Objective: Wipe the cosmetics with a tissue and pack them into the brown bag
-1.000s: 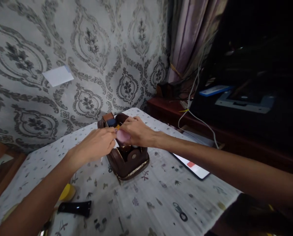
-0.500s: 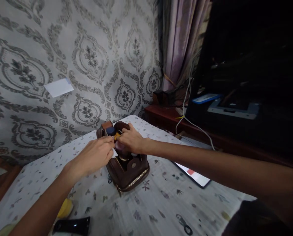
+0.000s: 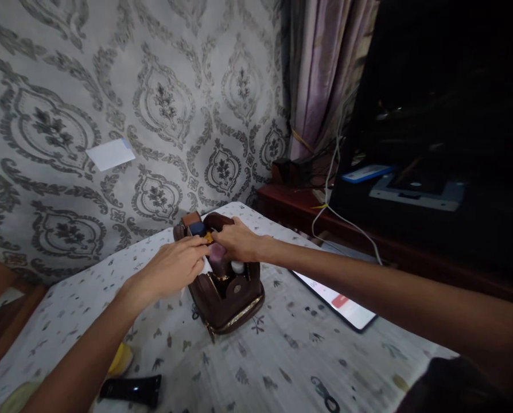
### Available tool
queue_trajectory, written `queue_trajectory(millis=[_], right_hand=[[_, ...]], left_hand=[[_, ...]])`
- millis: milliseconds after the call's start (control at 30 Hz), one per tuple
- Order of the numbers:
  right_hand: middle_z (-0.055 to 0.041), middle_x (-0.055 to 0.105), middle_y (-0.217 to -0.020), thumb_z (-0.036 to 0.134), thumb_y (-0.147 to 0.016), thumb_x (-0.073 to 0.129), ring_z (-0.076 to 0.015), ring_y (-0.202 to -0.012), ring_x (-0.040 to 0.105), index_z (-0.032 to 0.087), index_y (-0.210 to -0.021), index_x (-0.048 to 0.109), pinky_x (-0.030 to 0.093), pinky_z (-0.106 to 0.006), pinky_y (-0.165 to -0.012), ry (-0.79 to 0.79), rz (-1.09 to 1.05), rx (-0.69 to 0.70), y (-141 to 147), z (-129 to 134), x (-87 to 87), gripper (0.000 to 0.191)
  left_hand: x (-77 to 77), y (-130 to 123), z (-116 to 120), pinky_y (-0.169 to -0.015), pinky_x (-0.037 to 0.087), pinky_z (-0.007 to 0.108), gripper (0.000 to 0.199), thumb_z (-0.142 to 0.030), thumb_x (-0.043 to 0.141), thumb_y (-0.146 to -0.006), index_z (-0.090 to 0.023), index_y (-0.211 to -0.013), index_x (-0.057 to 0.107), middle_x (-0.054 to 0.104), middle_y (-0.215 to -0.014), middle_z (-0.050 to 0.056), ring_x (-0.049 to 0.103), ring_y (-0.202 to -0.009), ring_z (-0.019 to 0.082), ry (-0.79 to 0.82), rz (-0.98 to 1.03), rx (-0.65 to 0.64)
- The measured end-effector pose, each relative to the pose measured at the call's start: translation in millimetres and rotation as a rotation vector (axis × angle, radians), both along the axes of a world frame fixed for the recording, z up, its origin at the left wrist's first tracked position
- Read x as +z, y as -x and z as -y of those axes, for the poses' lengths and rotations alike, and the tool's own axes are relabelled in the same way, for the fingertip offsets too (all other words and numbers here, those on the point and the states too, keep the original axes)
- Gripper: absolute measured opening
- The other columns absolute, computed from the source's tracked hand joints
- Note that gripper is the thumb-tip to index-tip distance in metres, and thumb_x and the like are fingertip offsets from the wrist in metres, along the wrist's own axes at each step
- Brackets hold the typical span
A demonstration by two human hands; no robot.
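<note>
A brown leather bag (image 3: 239, 318) with a gold zip stands unzipped on the bed. My left hand (image 3: 174, 267) lies over its left rim, fingers bent together at the opening; what they grip is hidden. Into the bag from the right reaches my right hand (image 3: 241, 241), its fingers closed beside a small yellow item (image 3: 209, 237); their tips are out of sight. Inside the bag sit a dark blue lid (image 3: 197, 229), a purplish rounded container (image 3: 217, 258) and a white cap (image 3: 238, 267). A bit of white material (image 3: 206, 265) shows under my left fingers.
Right of the bag, a lit phone or tablet (image 3: 351, 310) lies partly beneath my right forearm. A black tube (image 3: 131, 390) and a yellow round object (image 3: 121, 360) are at lower left. A white cable (image 3: 354, 223) hangs by the red-brown furniture (image 3: 278, 201). Patterned wall behind.
The whole view has shifted slightly, so things sit a little further right. My right hand has drawn back a little, uncovering more of the purplish container and white cap.
</note>
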State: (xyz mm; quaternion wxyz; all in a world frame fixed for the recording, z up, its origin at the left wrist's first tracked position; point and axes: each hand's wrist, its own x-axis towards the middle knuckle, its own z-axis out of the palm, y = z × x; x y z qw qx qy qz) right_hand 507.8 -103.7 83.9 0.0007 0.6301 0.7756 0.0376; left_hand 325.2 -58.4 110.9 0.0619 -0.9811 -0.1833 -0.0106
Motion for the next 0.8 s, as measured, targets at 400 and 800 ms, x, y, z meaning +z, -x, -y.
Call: queue_trajectory(millis=[400, 800], right_hand=[[-0.0088, 0.070, -0.107, 0.015, -0.089, 0.054, -0.0208, -0.105, 0.061, 0.016, -0.101, 0.071, 0.040, -0.029, -0.090, -0.241, -0.338, 0.031, -27.8, 4.6, 8.2, 0.021], [-0.0086, 0.073, -0.107, 0.012, -0.087, 0.055, -0.0208, -0.100, 0.065, 0.014, -0.108, 0.071, 0.044, -0.028, -0.087, -0.190, -0.540, -0.117, -27.9, 7.1, -5.6, 0.026]], left_hand=[[-3.2, 30.0, -35.1, -0.083, 0.054, 0.035, 0.044, -0.029, 0.040, -0.086, -0.016, -0.122, 0.061, 0.070, -0.117, 0.009, 0.067, -0.097, 0.024, 0.132, 0.587, 0.286], [-37.0, 23.2, -71.2, -0.096, 0.050, 0.039, 0.047, -0.032, 0.044, -0.082, -0.015, -0.118, 0.069, 0.072, -0.120, 0.010, 0.066, -0.109, 0.027, 0.257, 0.544, 0.415]])
